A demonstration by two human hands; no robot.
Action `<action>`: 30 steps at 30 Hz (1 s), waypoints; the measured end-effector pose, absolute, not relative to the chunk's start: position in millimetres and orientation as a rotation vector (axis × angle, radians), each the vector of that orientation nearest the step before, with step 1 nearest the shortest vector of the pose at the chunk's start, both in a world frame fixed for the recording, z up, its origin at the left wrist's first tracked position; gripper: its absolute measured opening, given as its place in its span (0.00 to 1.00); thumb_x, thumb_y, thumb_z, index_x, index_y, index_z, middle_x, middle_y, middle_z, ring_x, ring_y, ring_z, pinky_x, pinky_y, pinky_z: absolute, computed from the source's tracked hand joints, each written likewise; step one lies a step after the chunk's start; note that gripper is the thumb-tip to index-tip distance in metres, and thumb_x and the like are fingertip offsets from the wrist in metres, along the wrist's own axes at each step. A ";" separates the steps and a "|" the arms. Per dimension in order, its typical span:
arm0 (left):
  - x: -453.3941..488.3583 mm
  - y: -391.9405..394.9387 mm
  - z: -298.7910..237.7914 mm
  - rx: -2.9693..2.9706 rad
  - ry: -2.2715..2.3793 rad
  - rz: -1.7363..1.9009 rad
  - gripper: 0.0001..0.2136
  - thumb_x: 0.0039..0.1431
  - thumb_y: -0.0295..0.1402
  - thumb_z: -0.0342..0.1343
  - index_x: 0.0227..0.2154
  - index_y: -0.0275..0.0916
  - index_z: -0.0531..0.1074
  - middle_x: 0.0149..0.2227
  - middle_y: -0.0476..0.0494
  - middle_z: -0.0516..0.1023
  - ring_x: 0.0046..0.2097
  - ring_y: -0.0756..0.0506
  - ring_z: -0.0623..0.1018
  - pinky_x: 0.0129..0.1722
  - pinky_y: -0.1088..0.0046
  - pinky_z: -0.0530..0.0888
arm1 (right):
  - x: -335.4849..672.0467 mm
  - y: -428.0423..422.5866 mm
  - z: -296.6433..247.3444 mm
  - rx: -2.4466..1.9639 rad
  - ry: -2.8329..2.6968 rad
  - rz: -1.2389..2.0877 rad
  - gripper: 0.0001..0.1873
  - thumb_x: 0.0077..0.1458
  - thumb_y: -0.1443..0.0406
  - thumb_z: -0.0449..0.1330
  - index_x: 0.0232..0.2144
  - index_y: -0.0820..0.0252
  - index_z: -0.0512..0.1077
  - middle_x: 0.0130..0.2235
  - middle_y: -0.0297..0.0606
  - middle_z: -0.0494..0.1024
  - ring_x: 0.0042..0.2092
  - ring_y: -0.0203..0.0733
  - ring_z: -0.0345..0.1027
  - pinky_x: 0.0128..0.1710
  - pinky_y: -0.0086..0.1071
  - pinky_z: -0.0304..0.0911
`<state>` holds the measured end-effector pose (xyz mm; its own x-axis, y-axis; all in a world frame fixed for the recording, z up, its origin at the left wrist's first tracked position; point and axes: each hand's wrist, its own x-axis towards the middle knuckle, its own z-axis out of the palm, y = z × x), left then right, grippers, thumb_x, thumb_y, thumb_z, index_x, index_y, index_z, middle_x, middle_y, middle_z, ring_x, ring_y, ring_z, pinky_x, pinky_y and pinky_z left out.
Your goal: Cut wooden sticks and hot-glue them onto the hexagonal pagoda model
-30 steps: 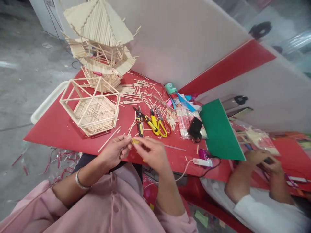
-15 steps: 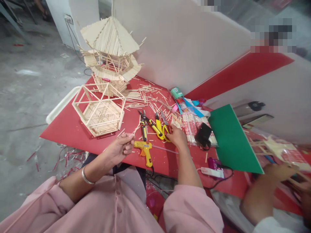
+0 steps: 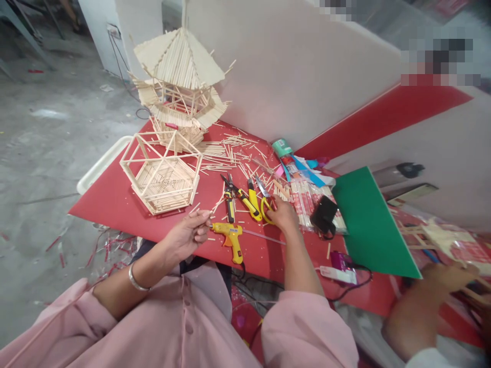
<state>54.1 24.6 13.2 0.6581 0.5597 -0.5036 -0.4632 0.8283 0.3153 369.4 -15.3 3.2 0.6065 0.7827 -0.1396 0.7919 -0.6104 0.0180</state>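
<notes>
My left hand (image 3: 190,231) is closed in a pinch at the table's front edge, and a thin wooden stick (image 3: 218,204) shows at its fingertips. Just right of those fingertips lies a yellow glue gun (image 3: 229,236) with a clear glue stick at its back. My right hand (image 3: 284,212) grips the yellow handles of a pair of scissors (image 3: 264,204), whose blades point away from me. Beside the scissors are a yellow cutter knife (image 3: 252,193) and black-and-yellow pliers (image 3: 230,202). An open hexagonal stick frame (image 3: 164,176) stands to the left.
A tiered stick pagoda (image 3: 180,76) stands behind the frame. Loose sticks (image 3: 230,151) litter the red table (image 3: 115,199). To the right are packaged sticks (image 3: 303,199), a black box-shaped object (image 3: 323,213) and a green board (image 3: 372,225). Another person's arm (image 3: 414,312) works beyond it.
The view has shifted slightly, so the table and its contents appear a little further right. My right hand has closed around the scissors' handles; my left hand keeps its pinch.
</notes>
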 end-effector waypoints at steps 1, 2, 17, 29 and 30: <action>53.6 24.3 12.4 0.159 0.626 0.586 0.14 0.42 0.28 0.73 0.26 0.32 0.71 0.23 0.53 0.69 0.19 0.60 0.61 0.15 0.88 0.57 | 365.6 -17.2 6.5 2.783 1.357 -0.135 0.31 0.53 0.65 0.61 0.61 0.60 0.68 0.50 0.52 0.78 0.50 0.54 0.73 0.44 0.37 0.65; 53.3 24.1 11.4 0.150 0.630 0.589 0.14 0.43 0.28 0.72 0.27 0.32 0.71 0.23 0.53 0.69 0.19 0.60 0.61 0.15 0.88 0.57 | 359.3 -19.8 10.3 2.849 1.379 -0.091 0.28 0.54 0.65 0.60 0.58 0.61 0.71 0.50 0.53 0.78 0.49 0.54 0.73 0.45 0.39 0.65; 58.5 20.6 1.0 0.170 0.613 0.542 0.13 0.43 0.28 0.72 0.27 0.31 0.73 0.22 0.54 0.66 0.19 0.60 0.61 0.15 0.88 0.54 | 187.5 -31.4 26.7 3.109 2.335 -1.146 0.10 0.59 0.59 0.62 0.36 0.56 0.81 0.32 0.35 0.77 0.31 0.35 0.70 0.33 0.28 0.67; 67.3 18.5 11.6 0.491 0.661 0.626 0.19 0.38 0.39 0.76 0.26 0.35 0.74 0.15 0.55 0.66 0.17 0.58 0.62 0.15 0.84 0.56 | 333.4 -20.6 14.3 3.064 1.453 -0.077 0.24 0.60 0.62 0.54 0.56 0.63 0.72 0.53 0.53 0.77 0.53 0.53 0.71 0.52 0.43 0.65; 68.1 18.3 12.8 0.510 0.679 0.668 0.19 0.37 0.40 0.76 0.26 0.36 0.74 0.15 0.56 0.66 0.17 0.57 0.62 0.15 0.84 0.56 | 349.9 -16.8 11.6 2.881 1.330 -0.118 0.27 0.59 0.62 0.56 0.59 0.63 0.68 0.54 0.54 0.76 0.54 0.54 0.70 0.51 0.42 0.65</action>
